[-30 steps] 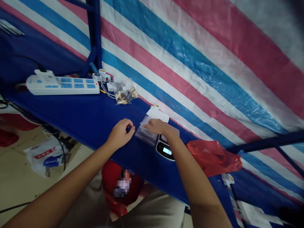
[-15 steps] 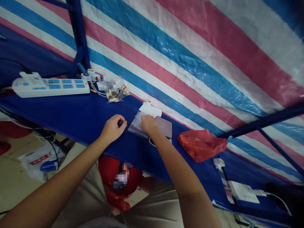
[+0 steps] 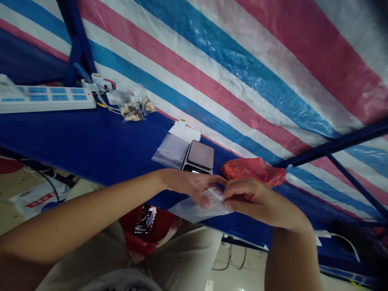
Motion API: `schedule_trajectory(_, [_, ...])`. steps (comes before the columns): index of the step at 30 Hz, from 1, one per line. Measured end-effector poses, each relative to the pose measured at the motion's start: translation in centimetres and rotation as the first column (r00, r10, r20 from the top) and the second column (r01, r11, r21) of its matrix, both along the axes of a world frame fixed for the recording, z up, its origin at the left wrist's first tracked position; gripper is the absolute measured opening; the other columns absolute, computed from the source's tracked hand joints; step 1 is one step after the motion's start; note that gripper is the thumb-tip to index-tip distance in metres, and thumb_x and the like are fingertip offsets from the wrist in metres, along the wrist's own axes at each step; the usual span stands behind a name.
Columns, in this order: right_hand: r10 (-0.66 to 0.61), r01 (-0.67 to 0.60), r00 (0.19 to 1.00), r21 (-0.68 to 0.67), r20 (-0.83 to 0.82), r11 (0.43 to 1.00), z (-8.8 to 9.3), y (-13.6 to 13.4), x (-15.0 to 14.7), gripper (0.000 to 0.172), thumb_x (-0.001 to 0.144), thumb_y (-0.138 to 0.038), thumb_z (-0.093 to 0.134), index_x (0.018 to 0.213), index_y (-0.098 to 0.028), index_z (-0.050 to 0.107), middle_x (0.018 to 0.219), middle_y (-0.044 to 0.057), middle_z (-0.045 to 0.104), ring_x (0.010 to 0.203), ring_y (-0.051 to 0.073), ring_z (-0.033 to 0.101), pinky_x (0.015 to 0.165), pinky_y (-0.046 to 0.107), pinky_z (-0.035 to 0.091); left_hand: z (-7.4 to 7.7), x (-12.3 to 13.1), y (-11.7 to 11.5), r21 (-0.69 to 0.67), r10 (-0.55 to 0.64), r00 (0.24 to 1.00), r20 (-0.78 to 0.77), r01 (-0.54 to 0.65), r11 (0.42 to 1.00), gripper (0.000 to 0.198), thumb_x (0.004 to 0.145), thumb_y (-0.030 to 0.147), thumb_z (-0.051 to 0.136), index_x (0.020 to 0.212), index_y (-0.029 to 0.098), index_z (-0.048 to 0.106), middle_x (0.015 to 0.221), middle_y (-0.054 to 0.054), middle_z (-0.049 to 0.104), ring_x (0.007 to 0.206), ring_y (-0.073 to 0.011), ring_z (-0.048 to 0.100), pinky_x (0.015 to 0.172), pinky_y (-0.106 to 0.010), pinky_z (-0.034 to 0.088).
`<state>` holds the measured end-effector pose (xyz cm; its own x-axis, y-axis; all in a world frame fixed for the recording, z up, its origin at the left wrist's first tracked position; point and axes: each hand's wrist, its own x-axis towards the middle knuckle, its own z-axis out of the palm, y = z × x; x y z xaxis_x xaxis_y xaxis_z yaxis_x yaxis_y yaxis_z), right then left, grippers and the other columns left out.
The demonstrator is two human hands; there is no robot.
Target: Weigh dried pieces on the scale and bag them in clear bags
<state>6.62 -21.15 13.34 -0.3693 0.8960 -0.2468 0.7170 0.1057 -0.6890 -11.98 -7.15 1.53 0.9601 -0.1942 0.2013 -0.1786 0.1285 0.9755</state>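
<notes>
Both my hands meet in front of the blue table [image 3: 91, 141], pinching one small clear plastic bag [image 3: 197, 209] between them. My left hand [image 3: 194, 186] grips its upper edge with closed fingers. My right hand [image 3: 254, 200] holds the bag's right side, fingers curled. Behind them on the table sits a small digital scale [image 3: 199, 156] with nothing on its pan. A stack of clear bags [image 3: 171, 149] lies to the left of the scale, and a white paper slip [image 3: 184, 131] lies behind it.
A red plastic bag [image 3: 251, 171] lies right of the scale. A white power strip [image 3: 45, 99], a screwdriver [image 3: 86, 79] and a clear bag of small brown pieces [image 3: 133, 107] are at the table's far left. A striped tarp [image 3: 242, 72] backs the table. A phone [image 3: 147, 218] rests on my lap.
Both hands left the bag stack and came toward me and to the right, now holding one clear bag between them. The scale is uncovered. My view shifted right.
</notes>
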Motion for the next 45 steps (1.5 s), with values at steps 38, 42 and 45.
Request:
schedule_trajectory(38, [-0.729, 0.430, 0.623, 0.655, 0.283, 0.621, -11.9, -7.6, 0.3, 0.014, 0.098, -0.030, 0.060, 0.090, -0.023, 0.069, 0.087, 0.005, 0.072, 0.082, 0.022, 0.068, 0.075, 0.034, 0.050, -10.8, 15.1, -5.3, -0.497, -0.511, 0.858, -0.055, 0.421, 0.759, 0.024, 0.065, 0.025, 0.064, 0.085, 0.018, 0.074, 0.090, -0.006, 0.074, 0.091, -0.0262, 0.074, 0.090, -0.047, 0.059])
schedule_trajectory(42, [-0.735, 0.443, 0.619, 0.649, 0.277, 0.618, -12.1, -7.7, 0.2, 0.014, 0.099, -0.028, 0.058, 0.089, -0.023, 0.068, 0.088, 0.005, 0.073, 0.081, 0.022, 0.070, 0.074, 0.033, 0.050, -10.0, 14.7, -5.1, -0.510, -0.503, 0.859, -0.095, 0.392, 0.766, 0.023, 0.064, 0.027, 0.067, 0.084, 0.017, 0.073, 0.090, -0.007, 0.073, 0.089, -0.0257, 0.074, 0.085, -0.044, 0.060])
schedule_trajectory(45, [-0.734, 0.496, 0.626, 0.593, 0.262, 0.635, -12.2, -7.9, 0.3, 0.011, 0.099, -0.031, 0.059, 0.094, -0.024, 0.067, 0.090, 0.005, 0.074, 0.080, 0.022, 0.071, 0.066, 0.031, 0.051, -9.2, 14.1, -5.0, -0.467, -0.385, 0.917, -0.100, 0.298, 0.832, 0.028, 0.065, 0.029, 0.072, 0.091, 0.019, 0.071, 0.093, -0.007, 0.073, 0.093, -0.0264, 0.073, 0.084, -0.043, 0.060])
